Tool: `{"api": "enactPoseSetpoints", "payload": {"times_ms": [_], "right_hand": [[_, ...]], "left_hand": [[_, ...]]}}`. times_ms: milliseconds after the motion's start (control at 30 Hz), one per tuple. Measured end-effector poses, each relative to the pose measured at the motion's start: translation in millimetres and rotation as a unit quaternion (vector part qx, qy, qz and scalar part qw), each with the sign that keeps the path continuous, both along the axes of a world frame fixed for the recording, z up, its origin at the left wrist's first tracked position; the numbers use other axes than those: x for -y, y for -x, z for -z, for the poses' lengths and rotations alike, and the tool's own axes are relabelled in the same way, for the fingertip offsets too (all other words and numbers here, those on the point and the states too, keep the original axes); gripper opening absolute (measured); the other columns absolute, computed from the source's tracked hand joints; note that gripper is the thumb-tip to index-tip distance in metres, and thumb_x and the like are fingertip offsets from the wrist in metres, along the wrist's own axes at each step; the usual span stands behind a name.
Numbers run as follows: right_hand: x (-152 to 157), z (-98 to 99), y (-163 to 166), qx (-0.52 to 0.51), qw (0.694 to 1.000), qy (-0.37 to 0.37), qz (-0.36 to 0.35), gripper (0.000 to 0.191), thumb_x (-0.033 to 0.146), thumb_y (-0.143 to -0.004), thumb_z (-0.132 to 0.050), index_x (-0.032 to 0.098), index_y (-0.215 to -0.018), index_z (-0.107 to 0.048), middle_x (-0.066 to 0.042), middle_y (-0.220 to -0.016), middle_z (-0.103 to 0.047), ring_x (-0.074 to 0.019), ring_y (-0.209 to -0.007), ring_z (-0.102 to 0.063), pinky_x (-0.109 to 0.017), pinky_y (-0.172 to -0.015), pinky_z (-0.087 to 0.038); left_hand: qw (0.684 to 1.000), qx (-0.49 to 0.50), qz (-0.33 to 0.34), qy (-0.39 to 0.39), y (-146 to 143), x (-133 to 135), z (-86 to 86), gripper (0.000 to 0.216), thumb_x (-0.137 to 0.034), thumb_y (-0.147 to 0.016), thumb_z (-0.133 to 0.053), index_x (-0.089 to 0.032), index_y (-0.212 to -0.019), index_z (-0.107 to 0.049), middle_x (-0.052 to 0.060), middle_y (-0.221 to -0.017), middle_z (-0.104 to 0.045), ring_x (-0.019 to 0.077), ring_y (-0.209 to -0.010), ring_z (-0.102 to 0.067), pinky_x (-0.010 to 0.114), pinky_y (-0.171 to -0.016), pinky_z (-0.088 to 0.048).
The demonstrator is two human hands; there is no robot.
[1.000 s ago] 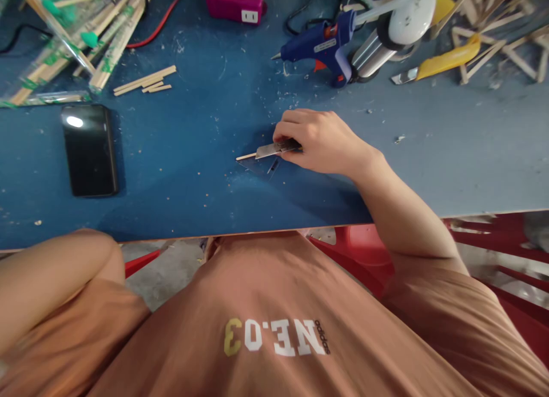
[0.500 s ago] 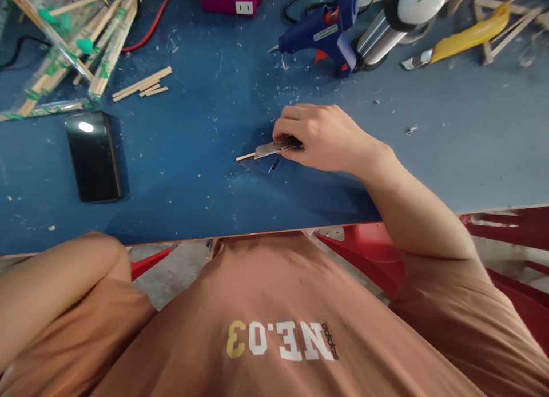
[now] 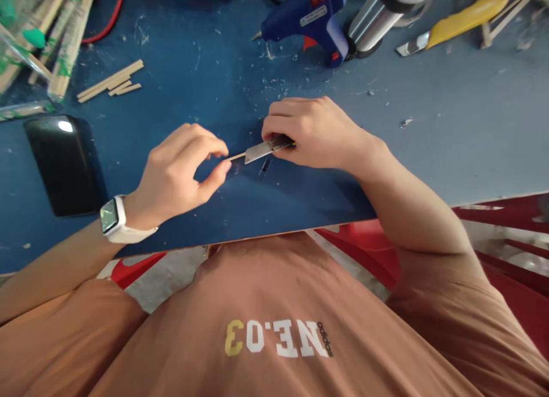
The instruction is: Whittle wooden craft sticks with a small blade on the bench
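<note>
My right hand is closed around a utility knife, whose metal blade points left just above the blue tabletop. A thin wooden stick lies under the blade tip. My left hand, with a white smartwatch on the wrist, sits on the table to the left of the blade. Its thumb and forefinger are pinched at the stick's left end. A small clear piece lies on the table below the blade.
A black phone lies at the left. Short wooden sticks and wrapped stick bundles lie at the far left. A blue glue gun, a metal cylinder and a yellow cutter sit at the back. Red chair parts show below the table edge.
My left hand has come up from beside my lap onto the table and reached the stick's left end. My right hand with the knife has barely moved. The view tilted down slightly.
</note>
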State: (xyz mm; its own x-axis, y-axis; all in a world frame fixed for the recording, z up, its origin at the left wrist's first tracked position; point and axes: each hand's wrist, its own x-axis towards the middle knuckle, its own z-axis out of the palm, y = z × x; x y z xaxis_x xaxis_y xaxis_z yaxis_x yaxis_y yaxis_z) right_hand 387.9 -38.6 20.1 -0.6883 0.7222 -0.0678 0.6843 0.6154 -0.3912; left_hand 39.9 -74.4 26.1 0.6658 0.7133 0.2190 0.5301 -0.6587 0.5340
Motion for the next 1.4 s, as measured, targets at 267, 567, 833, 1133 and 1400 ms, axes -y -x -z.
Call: {"api": "enactPoseSetpoints", "payload": {"times_ms": [267,567,833,1133,1400], "right_hand": [[11,-4.0,-9,-0.013,0.999,-0.027,-0.022,0.027,0.016,-0.118,-0.059,0.026,-0.125,-0.083,-0.009,-0.123,-0.085,-0.029,-0.114,-0.076,-0.041,-0.078,-0.04],[9,-3.2,-15,-0.032,0.996,-0.066,-0.057,0.021,0.018,-0.121,-0.065,0.028,-0.124,-0.083,-0.008,-0.12,-0.091,-0.0274,-0.108,-0.083,-0.039,-0.072,-0.05],[1,3.1,-17,-0.029,0.988,-0.114,-0.104,0.018,0.017,-0.119,-0.062,0.025,-0.126,-0.077,-0.01,-0.122,-0.087,-0.028,-0.105,-0.081,-0.04,-0.081,-0.054],[-10,8.9,-17,-0.039,0.988,-0.1,-0.112,0.019,0.024,-0.117,-0.063,0.025,-0.121,-0.082,-0.011,-0.121,-0.085,-0.0251,-0.1,-0.077,-0.037,-0.082,-0.052],[-4,4.7,-16,-0.024,0.989,-0.103,-0.1,0.017,0.023,-0.115,-0.064,0.024,-0.118,-0.081,-0.01,-0.115,-0.083,-0.0243,-0.097,-0.074,-0.037,-0.081,-0.051]], "left_hand": [[0.999,0.036,0.015,-0.019,13,-32,24.1,0.022,-0.027,-0.136,-0.067,-0.031,-0.134,-0.089,-0.001,-0.132,-0.097,0.0198,-0.12,-0.089,0.044,-0.116,-0.073],[0.993,0.001,0.098,-0.068,14,-31,34.9,0.026,-0.03,-0.134,-0.071,-0.035,-0.138,-0.096,0.005,-0.128,-0.097,0.0302,-0.125,-0.086,0.051,-0.104,-0.066],[0.987,0.013,0.111,-0.116,8,-33,38.4,0.032,-0.033,-0.136,-0.067,-0.029,-0.129,-0.097,0.008,-0.123,-0.094,0.0273,-0.116,-0.081,0.047,-0.105,-0.065],[0.987,-0.007,0.158,0.027,-2,-65,18.4,0.035,-0.034,-0.129,-0.073,-0.031,-0.108,-0.1,0.003,-0.118,-0.097,0.0227,-0.106,-0.083,0.039,-0.103,-0.062],[0.991,0.071,0.111,0.037,-3,-58,38.3,0.025,-0.041,-0.127,-0.078,-0.034,-0.122,-0.102,0.003,-0.119,-0.095,0.0226,-0.101,-0.079,0.041,-0.103,-0.059]]}}
